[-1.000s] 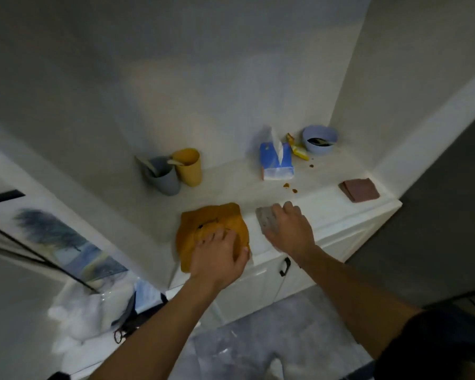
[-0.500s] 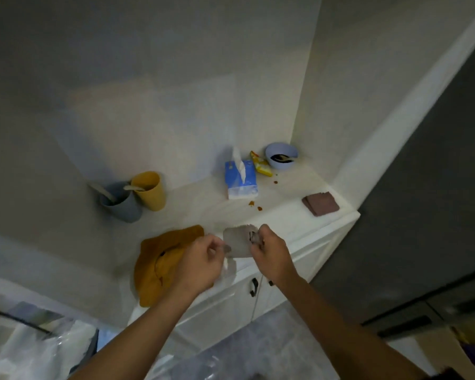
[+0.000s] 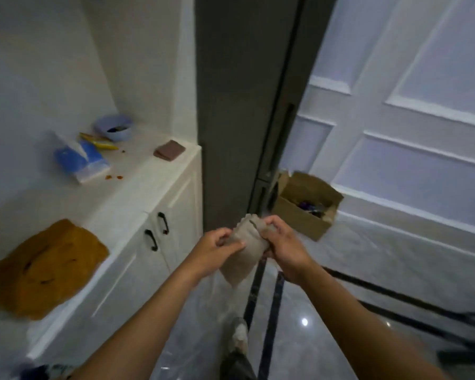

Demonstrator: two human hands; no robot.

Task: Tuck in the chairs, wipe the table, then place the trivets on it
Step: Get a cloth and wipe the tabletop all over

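A folded grey cloth (image 3: 242, 259) hangs in front of me, above the floor. My left hand (image 3: 215, 246) grips its left side and my right hand (image 3: 283, 244) grips its top right edge. An orange cloth (image 3: 44, 267) lies crumpled on the white counter (image 3: 137, 176) at the left. A small brown square pad (image 3: 169, 150) sits at the counter's far corner. No table and no chairs are in view.
On the counter stand a blue tissue pack (image 3: 80, 161), a blue bowl (image 3: 114, 127) and yellow wrappers (image 3: 99, 141), with brown crumbs nearby. Cabinet doors with black handles (image 3: 157, 233) sit below. A dark pillar (image 3: 239, 105) rises ahead. An open cardboard box (image 3: 306, 204) stands on the glossy floor.
Both hands lifted the grey cloth off the counter and carried it right, away from the cabinet. My view swung right toward the pillar and the panelled wall.
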